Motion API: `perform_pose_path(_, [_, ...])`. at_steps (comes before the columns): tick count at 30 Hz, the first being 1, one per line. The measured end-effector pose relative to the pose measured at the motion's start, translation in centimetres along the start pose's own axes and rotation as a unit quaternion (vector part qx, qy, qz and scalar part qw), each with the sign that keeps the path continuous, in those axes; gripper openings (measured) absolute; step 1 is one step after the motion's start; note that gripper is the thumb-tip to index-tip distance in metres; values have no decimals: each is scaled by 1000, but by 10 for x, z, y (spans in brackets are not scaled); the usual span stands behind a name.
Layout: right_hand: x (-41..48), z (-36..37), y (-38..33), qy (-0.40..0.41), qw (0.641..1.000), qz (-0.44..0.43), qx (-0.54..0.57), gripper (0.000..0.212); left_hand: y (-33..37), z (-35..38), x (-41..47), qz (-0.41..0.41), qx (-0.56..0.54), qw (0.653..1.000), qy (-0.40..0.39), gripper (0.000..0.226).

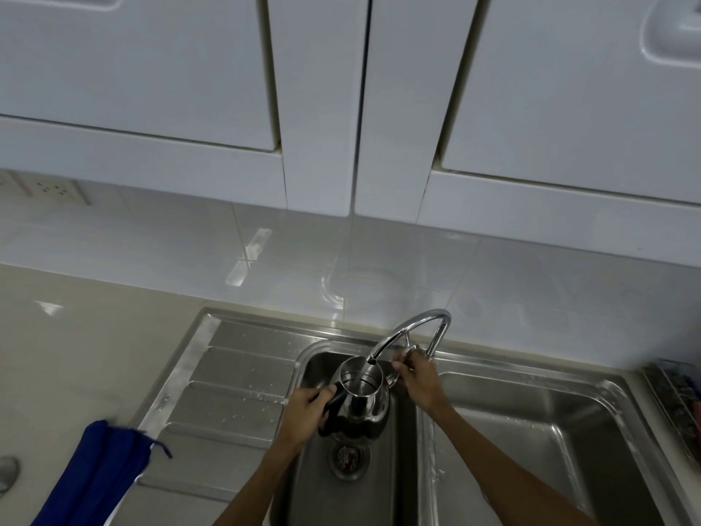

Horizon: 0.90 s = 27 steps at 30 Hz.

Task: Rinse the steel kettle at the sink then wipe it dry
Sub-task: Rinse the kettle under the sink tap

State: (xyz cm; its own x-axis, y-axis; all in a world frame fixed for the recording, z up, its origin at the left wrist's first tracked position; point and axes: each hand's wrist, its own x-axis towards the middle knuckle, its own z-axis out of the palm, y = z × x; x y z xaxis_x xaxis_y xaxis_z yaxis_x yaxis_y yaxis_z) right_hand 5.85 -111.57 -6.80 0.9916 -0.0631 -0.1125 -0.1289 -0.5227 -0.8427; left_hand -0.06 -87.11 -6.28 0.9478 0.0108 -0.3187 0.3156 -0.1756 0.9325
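The steel kettle (362, 400) hangs lidless over the left sink basin (303, 468), its open mouth right under the spout of the curved chrome faucet (407, 332). My left hand (305, 411) grips the kettle's black handle. My right hand (417, 377) is closed around the faucet's lever at the base of the tap. I cannot tell whether water is running. A folded blue cloth (95, 476) lies on the counter at the lower left, partly over the drainboard's edge.
A ribbed steel drainboard (227, 389) with water drops lies left of the basin, and a second basin (531, 442) lies to the right. A wire rack (675, 400) stands at the far right edge. White wall cabinets (341, 100) hang overhead. The drain strainer (347, 459) sits below the kettle.
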Motion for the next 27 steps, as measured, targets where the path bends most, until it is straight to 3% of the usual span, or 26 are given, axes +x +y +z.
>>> perform_pose_path(27, [5, 6, 9, 9, 1000, 4, 25, 7, -6, -3, 0, -8, 3, 1000, -3, 44])
